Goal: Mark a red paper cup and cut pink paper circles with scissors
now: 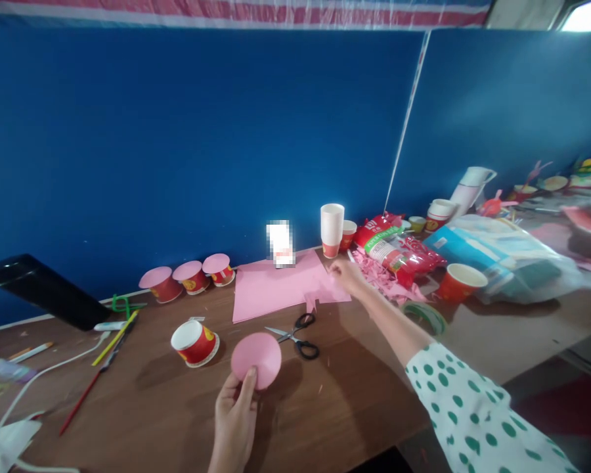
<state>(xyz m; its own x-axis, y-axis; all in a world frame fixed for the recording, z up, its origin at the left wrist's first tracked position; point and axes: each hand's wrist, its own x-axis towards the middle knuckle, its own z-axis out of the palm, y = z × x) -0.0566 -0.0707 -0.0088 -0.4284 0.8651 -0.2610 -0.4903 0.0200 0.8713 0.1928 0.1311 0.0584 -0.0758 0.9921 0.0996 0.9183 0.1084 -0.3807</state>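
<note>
In the head view my left hand (235, 410) pinches a round pink paper disc (256, 355) between thumb and fingers. Stretched forward, my right hand (345, 276) has its fingers closed at the right edge of a pink paper sheet (270, 289), beside the scraps; what they hold, if anything, is too small to make out. Scissors (298, 336) with black handles lie with blades apart between the disc and the sheet. A red and white paper cup (194, 345) stands left of the disc. Three cups (193, 279) topped with pink discs line the wall.
Pink paper scraps (389, 276) lie under a red plastic package (398, 246). Stacked white cups (331, 226), a green tape roll (426, 317), an orange cup (461, 284) and a plastic bag (515, 256) stand rightward. At left are a black cylinder (44, 289) and a red brush (86, 394).
</note>
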